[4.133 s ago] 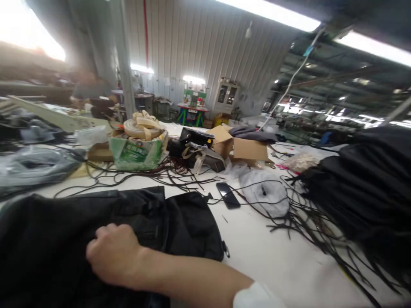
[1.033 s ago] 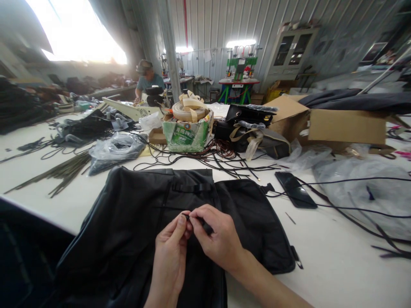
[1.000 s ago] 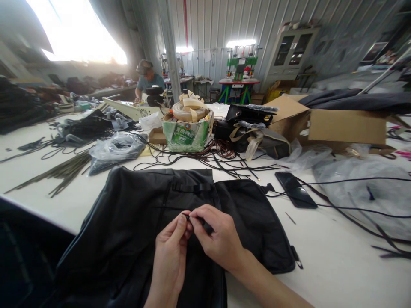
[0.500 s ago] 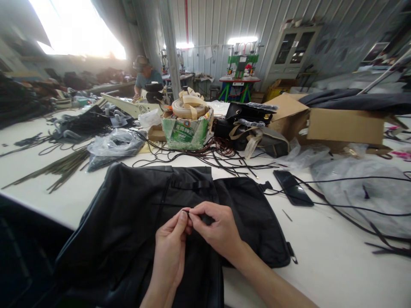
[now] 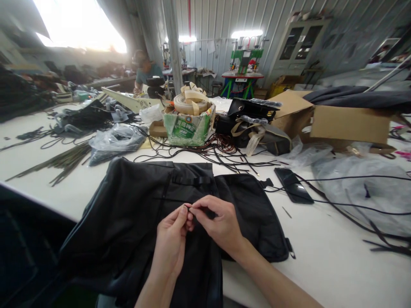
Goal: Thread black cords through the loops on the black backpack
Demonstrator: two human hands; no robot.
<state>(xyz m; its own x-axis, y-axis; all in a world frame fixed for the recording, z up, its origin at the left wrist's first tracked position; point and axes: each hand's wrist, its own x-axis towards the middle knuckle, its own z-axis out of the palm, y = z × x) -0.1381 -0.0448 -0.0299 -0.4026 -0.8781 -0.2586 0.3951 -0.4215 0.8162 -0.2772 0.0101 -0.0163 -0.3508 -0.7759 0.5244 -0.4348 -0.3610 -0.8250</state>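
A black bag (image 5: 128, 222) lies spread on the white table, its flap (image 5: 247, 205) folded out to the right. A strap with a buckle (image 5: 192, 180) runs across its upper part. Over the middle of the bag, my left hand (image 5: 173, 231) and my right hand (image 5: 220, 222) meet at the fingertips. Both are closed in a pinch. Something small and dark seems to sit between the fingertips, but the fingers cover most of it and its kind does not show.
Beyond the bag lie loose black cords (image 5: 224, 156), a green box (image 5: 188, 128) with rolled webbing, and a plastic bag (image 5: 117, 139). To the right are a phone (image 5: 293, 185), a cardboard box (image 5: 349, 126) and clear plastic wrap (image 5: 362, 188). A person (image 5: 147, 70) sits at the back left.
The view has shifted slightly, so the scene sits a little higher and to the right. My hands stay pinched together over the bag, with only slight finger movement.
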